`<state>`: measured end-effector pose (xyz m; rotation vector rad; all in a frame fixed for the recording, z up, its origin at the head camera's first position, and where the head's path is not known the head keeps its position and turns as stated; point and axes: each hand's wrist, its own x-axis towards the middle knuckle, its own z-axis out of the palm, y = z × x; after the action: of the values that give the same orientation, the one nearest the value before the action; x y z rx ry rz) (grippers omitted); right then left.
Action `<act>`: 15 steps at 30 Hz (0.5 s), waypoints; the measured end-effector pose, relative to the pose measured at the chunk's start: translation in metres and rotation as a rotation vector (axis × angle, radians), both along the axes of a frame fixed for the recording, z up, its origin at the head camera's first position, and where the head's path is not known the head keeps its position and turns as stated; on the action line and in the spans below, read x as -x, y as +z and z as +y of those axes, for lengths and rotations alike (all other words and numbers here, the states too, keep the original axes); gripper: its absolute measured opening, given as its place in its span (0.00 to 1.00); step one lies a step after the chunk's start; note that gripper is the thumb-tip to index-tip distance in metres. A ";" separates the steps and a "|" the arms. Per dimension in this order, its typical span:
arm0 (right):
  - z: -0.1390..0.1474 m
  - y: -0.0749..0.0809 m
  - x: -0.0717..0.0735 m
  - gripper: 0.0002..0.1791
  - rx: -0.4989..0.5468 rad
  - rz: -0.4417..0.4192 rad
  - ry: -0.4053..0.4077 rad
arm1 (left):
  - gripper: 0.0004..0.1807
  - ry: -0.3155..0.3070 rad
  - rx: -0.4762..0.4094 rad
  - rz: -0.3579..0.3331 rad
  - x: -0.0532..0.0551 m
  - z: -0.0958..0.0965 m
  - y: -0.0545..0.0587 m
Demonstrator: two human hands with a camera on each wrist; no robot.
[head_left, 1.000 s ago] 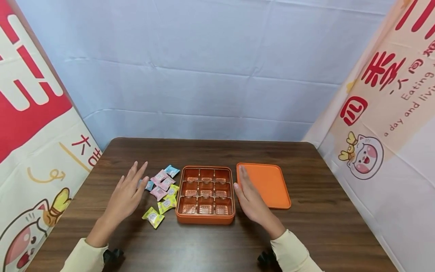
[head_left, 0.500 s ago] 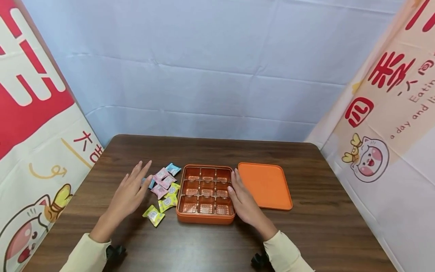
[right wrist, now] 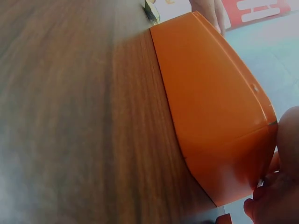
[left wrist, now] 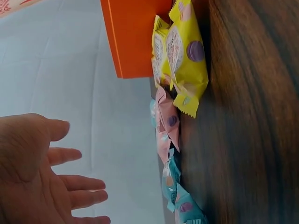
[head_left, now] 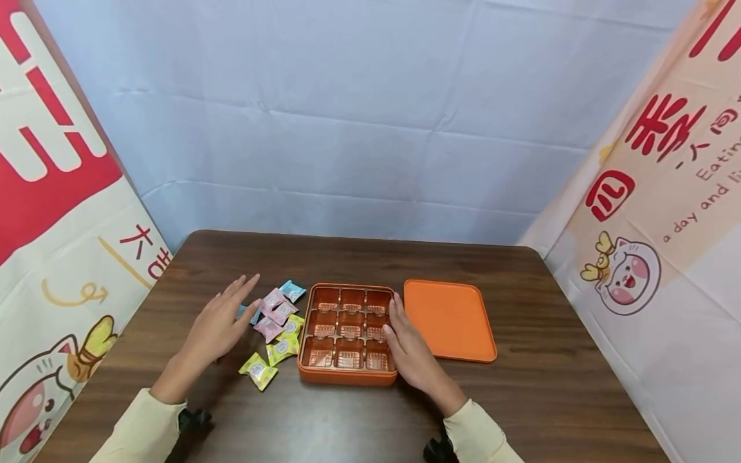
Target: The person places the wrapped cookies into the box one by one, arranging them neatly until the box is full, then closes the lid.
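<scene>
An orange box (head_left: 347,377) with a divided brown inner tray of several compartments stands on the table. My right hand (head_left: 412,350) lies along its right side, fingers extended; in the right wrist view, that hand (right wrist: 280,186) touches the box's corner. To the left, my left hand (head_left: 217,326) hovers with fingers spread and holds nothing. Beside it lie several small wrapped sweets: yellow packets (head_left: 258,371), pink packets (head_left: 268,328) and blue packets (head_left: 292,290). One blue packet is partly behind the left fingers. In the left wrist view the left palm (left wrist: 37,182) is bare.
A flat orange lid (head_left: 450,319) lies right of the box, close to my right hand. The dark wooden table (head_left: 347,424) ends at a pale cloth backdrop (head_left: 347,128), with printed cloths on both sides.
My right hand has moved left, from over the lid's edge to the box's right side. The left hand stays nearly in place, and the sweets and lid lie as before.
</scene>
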<state>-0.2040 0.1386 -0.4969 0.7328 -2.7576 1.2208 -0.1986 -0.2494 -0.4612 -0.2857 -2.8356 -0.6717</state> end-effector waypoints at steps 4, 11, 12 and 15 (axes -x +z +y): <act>-0.001 -0.002 -0.002 0.33 0.000 0.002 -0.010 | 0.31 -0.013 0.021 0.000 0.003 -0.001 -0.003; -0.001 -0.004 -0.002 0.33 -0.003 -0.005 -0.026 | 0.25 -0.021 0.027 -0.021 0.012 -0.003 -0.008; -0.001 -0.005 -0.002 0.33 -0.005 -0.005 -0.029 | 0.25 -0.023 0.025 -0.030 0.014 -0.004 -0.008; -0.001 -0.005 -0.002 0.33 -0.007 -0.007 -0.035 | 0.25 -0.026 0.036 -0.044 0.021 -0.005 -0.009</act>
<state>-0.2024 0.1381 -0.5014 0.6787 -2.7692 1.2102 -0.2192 -0.2541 -0.4707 -0.3186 -2.8936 -0.6400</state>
